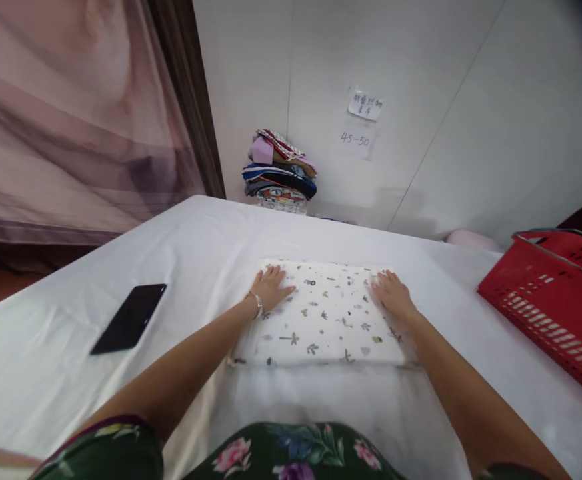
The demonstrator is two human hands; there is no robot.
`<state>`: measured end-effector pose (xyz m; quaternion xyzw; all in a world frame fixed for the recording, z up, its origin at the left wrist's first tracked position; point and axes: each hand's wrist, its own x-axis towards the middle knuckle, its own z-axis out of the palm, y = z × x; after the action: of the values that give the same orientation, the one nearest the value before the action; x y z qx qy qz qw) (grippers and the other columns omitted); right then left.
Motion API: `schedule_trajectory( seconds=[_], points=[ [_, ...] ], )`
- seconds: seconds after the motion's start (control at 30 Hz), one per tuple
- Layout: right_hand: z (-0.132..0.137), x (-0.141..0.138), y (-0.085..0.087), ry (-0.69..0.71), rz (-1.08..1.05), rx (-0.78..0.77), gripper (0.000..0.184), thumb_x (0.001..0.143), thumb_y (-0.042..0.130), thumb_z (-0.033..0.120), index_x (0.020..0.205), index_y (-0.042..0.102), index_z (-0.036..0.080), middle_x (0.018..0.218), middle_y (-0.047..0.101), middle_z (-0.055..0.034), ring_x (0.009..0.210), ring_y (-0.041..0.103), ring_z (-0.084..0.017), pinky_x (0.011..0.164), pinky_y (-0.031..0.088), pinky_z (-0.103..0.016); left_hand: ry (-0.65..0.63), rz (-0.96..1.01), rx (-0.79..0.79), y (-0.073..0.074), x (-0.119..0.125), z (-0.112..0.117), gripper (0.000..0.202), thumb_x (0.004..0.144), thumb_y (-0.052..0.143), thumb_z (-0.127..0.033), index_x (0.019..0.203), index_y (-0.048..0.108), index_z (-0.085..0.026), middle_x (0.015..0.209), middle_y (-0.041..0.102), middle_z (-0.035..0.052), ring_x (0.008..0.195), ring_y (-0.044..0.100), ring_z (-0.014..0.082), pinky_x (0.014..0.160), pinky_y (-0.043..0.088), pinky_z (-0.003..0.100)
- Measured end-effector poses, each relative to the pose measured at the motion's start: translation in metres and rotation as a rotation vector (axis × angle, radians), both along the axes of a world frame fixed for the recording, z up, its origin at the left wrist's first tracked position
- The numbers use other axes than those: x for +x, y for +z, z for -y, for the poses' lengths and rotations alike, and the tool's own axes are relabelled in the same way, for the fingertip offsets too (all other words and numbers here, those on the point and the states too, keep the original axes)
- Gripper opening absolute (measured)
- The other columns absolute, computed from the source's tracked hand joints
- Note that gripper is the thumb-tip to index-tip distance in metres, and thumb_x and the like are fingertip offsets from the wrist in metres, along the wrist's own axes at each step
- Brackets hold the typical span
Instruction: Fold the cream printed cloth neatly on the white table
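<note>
A white cloth [328, 320] printed with small plants and figures lies folded into a flat rectangle in front of me. My left hand [269, 289] rests flat on its far left part, fingers spread, with a bracelet on the wrist. On the far right part, my right hand [391, 293] presses down with the palm flat and the fingers stretched out. Neither hand grips the fabric. How many layers the fold has cannot be made out.
The table wears a white cover [211, 240]. A black phone [129, 319] lies at the left, and a red plastic basket [551, 293] stands at the right. Beyond the far edge rises a stack of folded fabrics [281, 170] by the wall. A pinkish curtain [71, 120] hangs at the left.
</note>
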<state>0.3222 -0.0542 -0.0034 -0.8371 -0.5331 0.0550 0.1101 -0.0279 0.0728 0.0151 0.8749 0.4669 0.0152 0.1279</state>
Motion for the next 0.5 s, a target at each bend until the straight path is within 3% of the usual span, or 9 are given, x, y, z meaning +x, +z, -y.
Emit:
schedule_trajectory(
  seconds=[0.07,0.13,0.23,0.37,0.5],
  points=[
    [0.03,0.012,-0.002,-0.046,-0.039,0.047,0.057,0.084,0.039,0.044,0.134,0.038,0.016,0.145,0.027,-0.0101,0.133,0.022,-0.027,0.107,0.022,-0.042,-0.044,0.046,0.004,0.01,-0.005,0.016,0.074,0.083,0.024,-0.063,0.139,0.029,-0.015,0.149,0.012,0.0087,0.137,0.007,0.0226,0.111,0.008,0.04],
    [0.062,0.023,-0.005,-0.139,-0.138,0.079,0.058,0.082,0.043,0.043,0.133,0.04,0.016,0.137,0.041,-0.0105,0.123,0.039,-0.026,0.102,0.031,-0.037,-0.167,0.077,0.021,0.015,-0.01,0.043,0.073,0.082,0.026,-0.064,0.138,0.03,-0.017,0.149,0.012,0.0078,0.137,0.007,0.0228,0.111,0.006,0.04],
    [0.103,0.034,-0.006,-0.317,-0.343,0.124,0.061,0.078,0.049,0.045,0.131,0.042,0.016,0.115,0.059,-0.0086,0.098,0.057,-0.022,0.086,0.044,-0.031,-0.403,0.092,0.018,0.009,-0.013,0.093,0.074,0.079,0.035,-0.066,0.138,0.032,-0.022,0.149,0.015,0.0062,0.137,0.009,0.0239,0.111,0.003,0.042],
    [0.127,0.03,0.002,-0.431,-0.458,0.089,0.066,0.074,0.053,0.048,0.13,0.044,0.015,0.099,0.064,-0.0081,0.084,0.06,-0.021,0.072,0.047,-0.029,-0.533,0.063,0.022,-0.008,-0.011,0.136,0.075,0.076,0.044,-0.063,0.139,0.028,-0.026,0.149,0.015,0.0041,0.137,0.01,0.0245,0.111,0.0,0.045],
    [0.13,0.023,0.012,-0.477,-0.536,0.019,0.064,0.07,0.057,0.053,0.122,0.053,0.014,0.11,0.061,-0.0135,0.093,0.059,-0.024,0.076,0.047,-0.031,-0.542,0.044,0.022,-0.011,-0.007,0.14,0.073,0.08,0.036,-0.064,0.14,0.026,-0.024,0.149,0.015,0.0048,0.137,0.01,0.025,0.11,0.002,0.047]
  ],
)
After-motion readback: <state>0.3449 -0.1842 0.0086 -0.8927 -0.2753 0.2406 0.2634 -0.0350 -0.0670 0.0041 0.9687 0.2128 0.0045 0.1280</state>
